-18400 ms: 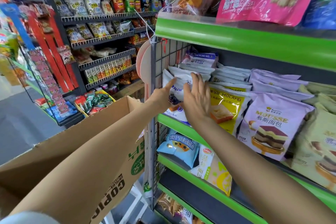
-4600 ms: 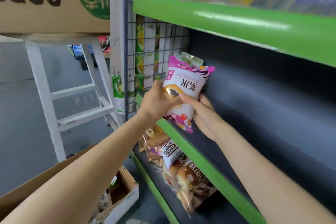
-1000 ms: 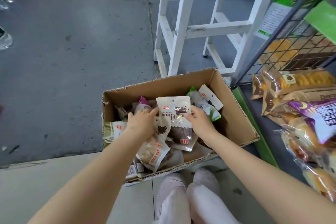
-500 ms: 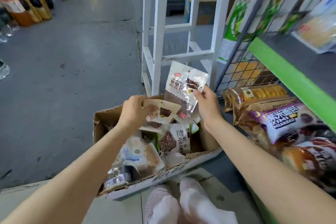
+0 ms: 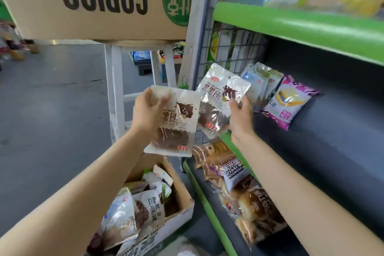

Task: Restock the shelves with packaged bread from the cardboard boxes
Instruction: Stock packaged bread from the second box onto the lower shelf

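My left hand [image 5: 148, 113] grips a white pack of dark bread [image 5: 176, 129] by its upper left corner, in front of the shelf end. My right hand [image 5: 241, 118] holds a second pack of the same kind [image 5: 220, 97] at its right edge, raised to the front of the dark middle shelf [image 5: 332, 131]. Below on the floor stands the open cardboard box [image 5: 182, 191] with several more bread packs. On the middle shelf lie a pink pack [image 5: 288, 102] and a pale pack [image 5: 261, 81] near the wire side panel.
A large COPICO carton [image 5: 99, 0] sits on a white stool [image 5: 116, 93] at the upper left. The green-edged upper shelf [image 5: 301, 25] carries blue and yellow bags. The bottom shelf holds brown bread packs [image 5: 245, 193]. Grey floor lies to the left.
Both hands have lifted one dark bread pack each out of the floor box and raised them to the middle shelf. My view has swung up from the box to the shelf.
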Available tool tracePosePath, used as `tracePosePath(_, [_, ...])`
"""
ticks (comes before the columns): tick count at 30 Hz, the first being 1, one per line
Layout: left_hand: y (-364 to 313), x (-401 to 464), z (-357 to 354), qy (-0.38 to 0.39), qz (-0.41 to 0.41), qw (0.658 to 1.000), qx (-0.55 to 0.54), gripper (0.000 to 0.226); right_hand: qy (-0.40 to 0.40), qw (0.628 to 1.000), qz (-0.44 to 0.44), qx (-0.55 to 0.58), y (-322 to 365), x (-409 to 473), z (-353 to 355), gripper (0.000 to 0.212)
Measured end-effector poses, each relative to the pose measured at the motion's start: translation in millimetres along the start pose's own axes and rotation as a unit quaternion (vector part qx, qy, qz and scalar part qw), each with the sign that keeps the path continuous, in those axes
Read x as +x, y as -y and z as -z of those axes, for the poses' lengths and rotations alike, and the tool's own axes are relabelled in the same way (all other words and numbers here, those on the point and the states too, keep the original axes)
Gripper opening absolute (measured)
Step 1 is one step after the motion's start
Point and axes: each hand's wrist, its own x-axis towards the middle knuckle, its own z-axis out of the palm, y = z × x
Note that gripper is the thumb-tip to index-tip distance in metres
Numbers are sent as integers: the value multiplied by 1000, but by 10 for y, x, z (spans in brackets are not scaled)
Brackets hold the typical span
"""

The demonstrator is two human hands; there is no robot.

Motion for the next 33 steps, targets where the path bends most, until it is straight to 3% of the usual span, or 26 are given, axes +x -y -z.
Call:
tracePosePath(4, [-159,246,-421,12,1,1000,-28,49,-92,993,54,-40,71,506,167,18])
tracePosePath(8, [-118,500,-742,24,-6,999,-33,26,-122,985,84,-90,-58,961,128,21])
tracePosePath(9, [-106,542,-799,30,-8,999,-36,18,-120,984,87,-100,-117,1038,95,22])
tracePosePath(13, [-17,693,-926,47,-21,998,-33,25,-78,975,83,-191,-477,1292,-27,27])
tracePosePath(16, [38,750,-953,56,-21,997,-39,21,-37,966,51,-249,-656,1398,-14,19])
tracePosePath(19, [76,774,-957,60,-23,997,-37,14,-10,957,28,-288,-627,1411,28,46])
tracePosePath(21, [74,774,-950,59,-18,997,-45,13,-53,951,46,-300,-544,1313,45,54])
tracePosePath(23, [49,769,-941,61,-13,997,-50,14,-121,939,131,-294,-426,1108,84,48])
tracePosePath(24, [20,758,-938,62,-12,997,-54,16,-112,948,171,-243,-365,996,113,45])
tracePosePath(26, [-53,741,-951,59,-5,996,-69,26,30,982,160,-99,-177,757,180,41])
tracePosePath(27, [-100,732,-962,61,-1,995,-82,28,130,983,119,-53,-82,655,216,40])
tracePosePath(29, [-192,703,-991,76,-3,991,-112,13,290,953,54,-69,42,547,285,27])
tracePosePath(31, [-269,677,-1030,89,-3,987,-130,6,313,939,68,-122,81,572,299,26])
tracePosePath(33, [-302,673,-1074,99,-12,987,-128,4,236,962,78,-115,122,620,288,23])
